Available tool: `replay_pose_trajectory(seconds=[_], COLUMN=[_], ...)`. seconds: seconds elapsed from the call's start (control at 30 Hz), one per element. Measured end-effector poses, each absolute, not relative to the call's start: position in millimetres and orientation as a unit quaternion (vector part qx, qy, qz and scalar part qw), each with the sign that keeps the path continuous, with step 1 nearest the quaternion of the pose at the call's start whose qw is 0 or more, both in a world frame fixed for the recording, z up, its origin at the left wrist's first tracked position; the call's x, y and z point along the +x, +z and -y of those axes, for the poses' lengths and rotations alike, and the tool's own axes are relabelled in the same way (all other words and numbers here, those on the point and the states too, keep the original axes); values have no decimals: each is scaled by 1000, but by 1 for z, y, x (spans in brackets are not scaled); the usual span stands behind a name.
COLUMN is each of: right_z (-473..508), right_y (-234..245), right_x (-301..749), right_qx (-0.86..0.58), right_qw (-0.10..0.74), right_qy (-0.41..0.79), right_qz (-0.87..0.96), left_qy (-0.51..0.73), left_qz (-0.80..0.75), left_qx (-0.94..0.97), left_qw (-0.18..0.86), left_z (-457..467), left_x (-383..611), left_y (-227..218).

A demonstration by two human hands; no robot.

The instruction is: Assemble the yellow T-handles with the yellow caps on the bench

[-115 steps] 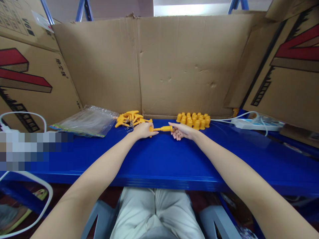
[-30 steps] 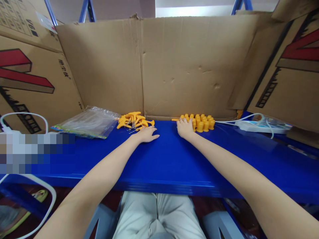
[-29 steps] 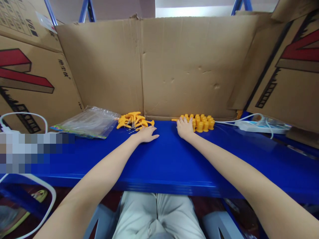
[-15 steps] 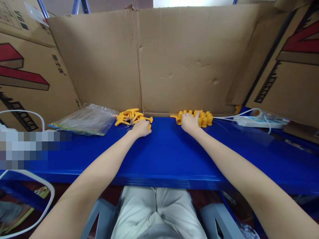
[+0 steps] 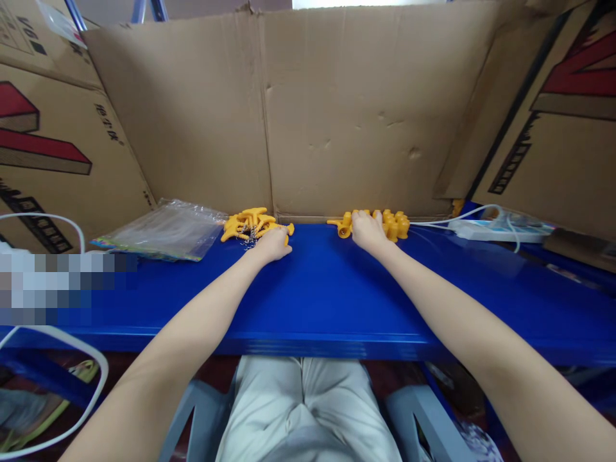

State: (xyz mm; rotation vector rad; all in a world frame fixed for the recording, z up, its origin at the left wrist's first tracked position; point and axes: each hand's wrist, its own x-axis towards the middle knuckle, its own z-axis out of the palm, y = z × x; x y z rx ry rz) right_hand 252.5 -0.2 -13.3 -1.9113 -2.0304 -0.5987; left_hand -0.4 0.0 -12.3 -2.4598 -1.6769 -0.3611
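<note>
At the back left of the blue table, my left hand [image 5: 273, 244] is closed at the near edge of a pile of yellow T-shaped handles [image 5: 253, 213] with thin metal spiral or chain-like parts. A bit of yellow shows past its fingers, so it grips one of these pieces. My right hand [image 5: 368, 229] reaches into a cluster of yellow cup-shaped plastic parts [image 5: 397, 226], its fingers curled down around one; the fingertips are hidden. Just left of that hand, a yellow cup with a thin stem [image 5: 343, 228] lies on its side.
Clear plastic bags [image 5: 166, 232] lie left of the handles. A tall cardboard sheet [image 5: 346, 115] stands along the back of the blue table [image 5: 308, 289]. On the right sits a white power strip [image 5: 495, 230] with cables. Printed cartons [image 5: 48, 154] flank the left side.
My right hand has sunk slightly into the cup cluster, its fingers curling further down. My left hand stays at the handle pile with little movement. The view has shifted slightly.
</note>
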Motion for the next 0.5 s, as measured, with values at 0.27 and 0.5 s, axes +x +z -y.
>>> replay_pose_trajectory(seconds=[0.27,0.5], right_z=[9,-7], right_y=[-9,-28], right_x=[232,232], right_qx=[-604,-578], right_qw=[221,268], right_qy=[-195,-23], right_qz=[740,771], left_qy=[-292,-491], left_qz=[514,471], left_qx=[-802,-733], left_qw=[84,3], left_z=[15,10], left_x=[14,16], left_y=[-2,3])
